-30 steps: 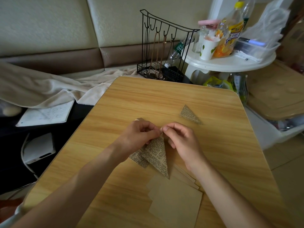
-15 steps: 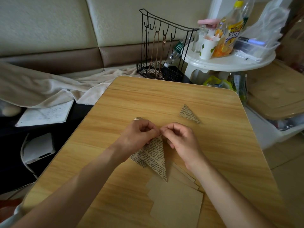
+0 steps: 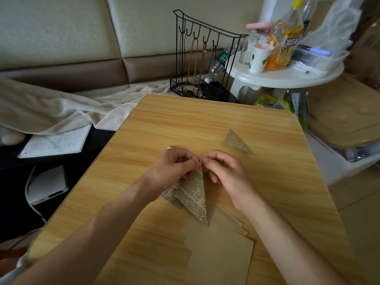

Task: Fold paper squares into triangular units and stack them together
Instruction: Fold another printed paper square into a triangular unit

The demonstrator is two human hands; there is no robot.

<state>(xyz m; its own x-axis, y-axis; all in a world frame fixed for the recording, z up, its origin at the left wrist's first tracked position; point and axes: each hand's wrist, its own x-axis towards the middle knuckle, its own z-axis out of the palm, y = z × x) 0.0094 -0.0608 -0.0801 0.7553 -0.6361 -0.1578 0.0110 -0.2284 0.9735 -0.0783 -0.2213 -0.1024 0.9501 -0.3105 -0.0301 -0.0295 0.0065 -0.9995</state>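
Starting nearest us: a loose stack of plain tan paper squares (image 3: 222,249) lies on the wooden desk (image 3: 127,182), sheets fanned slightly. Its far edge is overlapped by the long point of the newsprint-patterned sheet (image 3: 194,194) we're folding, which points back toward us. Both our grips sit on that sheet's far tip. Left hand (image 3: 174,169): fingers curled, thumb and forefinger pinching the tip. Right hand (image 3: 224,173): same curl, pinching the same tip from the other side. Fingertips of the two hands nearly touch. A folded flap of the sheet shows under our left wrist, and a small paper corner (image 3: 171,147) pokes out beyond the left knuckles; we can't tell which piece it belongs to. Further out, right of the hands and apart from them, one finished triangular unit (image 3: 235,141) lies flat on the desk. Past the far edge stands a black wire rack (image 3: 202,56); beside it is a white round table (image 3: 287,76) holding a paper cup (image 3: 258,59) and an orange drink bottle (image 3: 284,38).
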